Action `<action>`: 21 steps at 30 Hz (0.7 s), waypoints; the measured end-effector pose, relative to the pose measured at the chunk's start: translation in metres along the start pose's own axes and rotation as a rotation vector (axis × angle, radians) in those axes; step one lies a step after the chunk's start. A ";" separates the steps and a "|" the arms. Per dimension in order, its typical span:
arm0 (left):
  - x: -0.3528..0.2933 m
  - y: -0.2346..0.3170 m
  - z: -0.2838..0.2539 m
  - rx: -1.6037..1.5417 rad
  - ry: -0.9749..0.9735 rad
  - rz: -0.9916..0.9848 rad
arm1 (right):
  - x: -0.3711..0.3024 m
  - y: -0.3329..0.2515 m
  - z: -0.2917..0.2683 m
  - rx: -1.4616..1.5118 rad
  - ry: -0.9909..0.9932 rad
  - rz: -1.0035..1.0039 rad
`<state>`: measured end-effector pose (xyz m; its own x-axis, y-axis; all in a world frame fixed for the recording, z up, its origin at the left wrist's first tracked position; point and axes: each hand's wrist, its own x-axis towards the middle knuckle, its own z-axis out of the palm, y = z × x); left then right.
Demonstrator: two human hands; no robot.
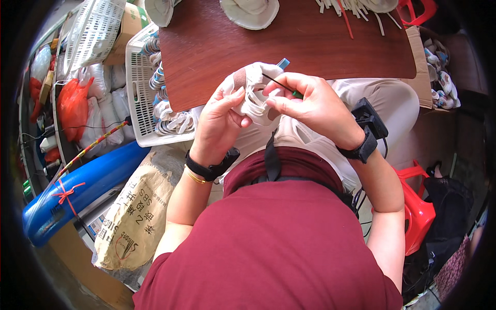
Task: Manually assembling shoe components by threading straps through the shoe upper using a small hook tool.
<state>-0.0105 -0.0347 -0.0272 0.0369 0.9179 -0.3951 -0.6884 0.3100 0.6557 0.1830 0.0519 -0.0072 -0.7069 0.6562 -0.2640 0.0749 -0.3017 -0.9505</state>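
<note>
My left hand [221, 114] is closed on a small white shoe upper [252, 73] with a brown patch and a blue tab, close to the table's near edge. White laces [254, 105] loop across the upper, between my two hands. In my right hand [315, 103] is a thin dark-shafted hand tool with a green handle [297, 95], perhaps an awl or lacing hook. Its shaft points up and left over the upper. I cannot tell whether the tip touches it. My right thumb and fingertips also come close to the laces.
A reddish-brown table [289, 49] lies ahead, with white pieces [250, 13] and laces [356, 8] at its far side. Left of it stands a white basket [138, 88] of laced uppers. A cardboard box [419, 64] and red stool [416, 212] are at right.
</note>
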 end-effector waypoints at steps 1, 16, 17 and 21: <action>0.000 0.001 -0.001 -0.005 -0.002 -0.004 | 0.000 0.004 0.000 -0.011 0.007 -0.047; -0.036 0.005 0.024 0.239 0.223 0.134 | -0.003 0.012 0.022 -0.182 0.441 -0.318; -0.035 0.000 0.027 0.205 0.239 0.128 | -0.002 0.013 0.025 -0.242 0.458 -0.308; -0.021 -0.014 0.023 0.127 0.198 0.240 | -0.001 0.004 0.045 -0.230 0.467 -0.294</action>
<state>0.0144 -0.0529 -0.0131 -0.2652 0.9064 -0.3289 -0.5646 0.1305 0.8150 0.1522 0.0190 -0.0034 -0.3406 0.9400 0.0212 0.1103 0.0623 -0.9919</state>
